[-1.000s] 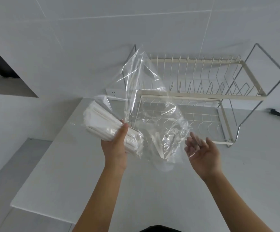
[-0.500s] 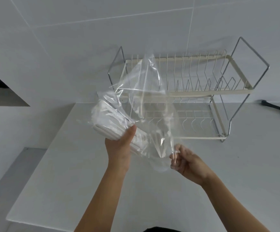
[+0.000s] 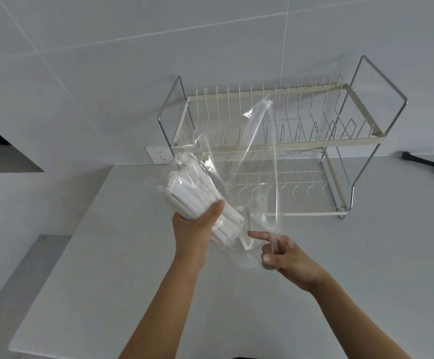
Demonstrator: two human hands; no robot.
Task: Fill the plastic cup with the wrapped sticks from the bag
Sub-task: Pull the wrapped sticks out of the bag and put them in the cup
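Head view puts my left hand [image 3: 197, 229] at the centre, its fingers and thumb curled round a bundle of wrapped sticks [image 3: 192, 190], gripped through the clear bag [image 3: 252, 177] and held up off the surface [image 3: 133, 268]. My right hand [image 3: 283, 255] sits just to the right and a little lower; the index finger points toward the lower end of the bundle while the other fingers curl in and pinch a fold of the bag's loose film. The film billows upward between the two hands, with one or two loose sticks lying near its bottom.

Behind the bag stands a two-tier wire dish rack [image 3: 314, 141] against the tiled wall, a wall socket [image 3: 158, 155] to its left and a dark tool [image 3: 423, 163] lying far right.

I judge this the opening step: finding the bag's mouth so the sticks can come out. No plastic cup shows anywhere, so nothing has gone into it yet as far as I can tell. Next I would need the right hand to part the film and draw the bundle free while the left keeps it steady, then find the cup. The slippery film could let loose sticks spill.
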